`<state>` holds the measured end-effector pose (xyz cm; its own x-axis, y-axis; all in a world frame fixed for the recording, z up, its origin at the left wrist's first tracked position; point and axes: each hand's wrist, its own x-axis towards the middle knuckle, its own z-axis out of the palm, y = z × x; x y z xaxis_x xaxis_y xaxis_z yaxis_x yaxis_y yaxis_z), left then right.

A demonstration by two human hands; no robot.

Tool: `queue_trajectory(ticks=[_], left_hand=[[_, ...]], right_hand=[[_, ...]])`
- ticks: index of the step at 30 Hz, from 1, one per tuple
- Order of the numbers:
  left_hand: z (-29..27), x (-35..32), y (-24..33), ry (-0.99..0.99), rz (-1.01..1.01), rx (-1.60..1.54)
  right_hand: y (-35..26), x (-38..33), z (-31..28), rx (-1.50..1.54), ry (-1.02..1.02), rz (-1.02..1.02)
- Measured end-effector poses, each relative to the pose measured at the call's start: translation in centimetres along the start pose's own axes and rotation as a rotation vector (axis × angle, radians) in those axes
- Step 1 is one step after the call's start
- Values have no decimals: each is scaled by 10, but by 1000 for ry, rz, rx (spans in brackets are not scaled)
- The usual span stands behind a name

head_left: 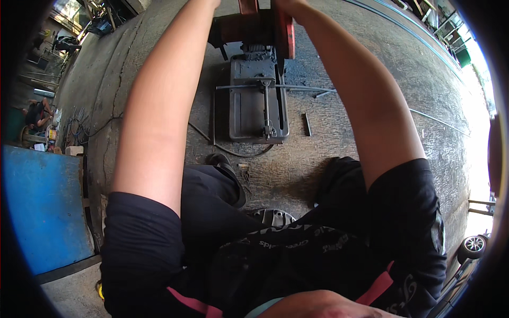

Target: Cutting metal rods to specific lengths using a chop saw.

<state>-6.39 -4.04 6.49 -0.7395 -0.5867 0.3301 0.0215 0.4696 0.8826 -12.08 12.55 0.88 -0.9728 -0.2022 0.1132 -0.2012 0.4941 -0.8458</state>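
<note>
A chop saw [259,114] with a grey base stands on the floor in front of me, its dark motor and red guard [287,34] raised at the far end. Across the base, by the vise screw [267,106], lies a thin metal bar [305,87]. Both my arms stretch forward over the saw. My right hand [290,6] is at the top of the red guard, its fingers cut off by the picture edge. Only a sliver of my left hand [214,2] shows beside the motor, so its fingers are hidden.
A short metal offcut [307,124] and a black cable [238,154] lie near the saw. At left are a blue panel [45,206] and another person [37,114] crouching farther off. Long tubes [403,24] run along the floor at upper right. A wheel [473,244] stands at the right.
</note>
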Motion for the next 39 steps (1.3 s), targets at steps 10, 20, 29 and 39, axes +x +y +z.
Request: queue_trajectory(ticks=[10, 20, 29, 39], left_hand=[[40, 21, 20, -619, -542, 218], [47, -2, 5, -720, -442, 364], [48, -49, -15, -738, -319, 553], [28, -166, -56, -427, -190, 483]], right_hand=[[27, 20, 23, -128, 113, -94], [21, -28, 18, -49, 227, -173], [64, -94, 37, -27, 375, -210], [120, -164, 59, 51, 396, -344]])
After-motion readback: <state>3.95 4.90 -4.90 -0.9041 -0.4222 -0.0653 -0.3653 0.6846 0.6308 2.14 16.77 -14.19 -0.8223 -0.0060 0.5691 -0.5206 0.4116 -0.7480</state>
